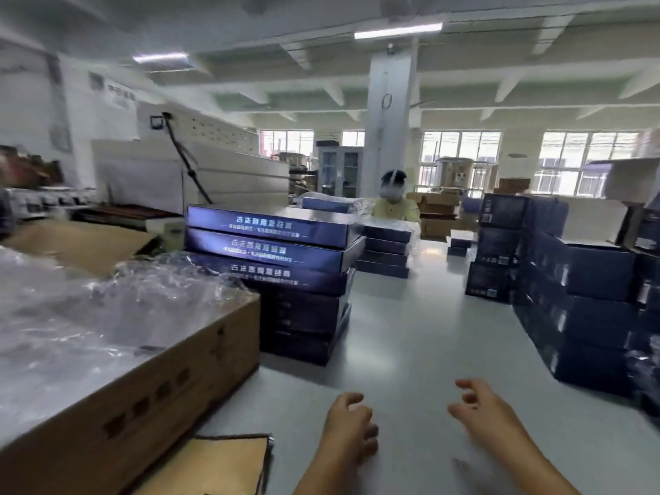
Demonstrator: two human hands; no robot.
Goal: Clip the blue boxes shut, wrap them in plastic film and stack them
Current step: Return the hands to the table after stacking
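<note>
A stack of several flat blue boxes [282,266] stands on the grey table [403,334] ahead of me to the left. Taller piles of dark blue boxes [578,305] line the right side. Clear plastic film [89,316] lies crumpled in an open cardboard carton [143,398] at my left. My left hand [348,428] hovers low over the table near the front edge, fingers loosely curled, holding nothing. My right hand [478,410] is beside it, fingers spread and bent, also holding nothing.
A person in a yellow top [394,205] works at the far end behind more blue boxes [385,251]. A flat cardboard piece [214,466] lies at the near edge. A white machine [200,176] stands at the back left. Cardboard cartons [435,216] are stacked near the windows.
</note>
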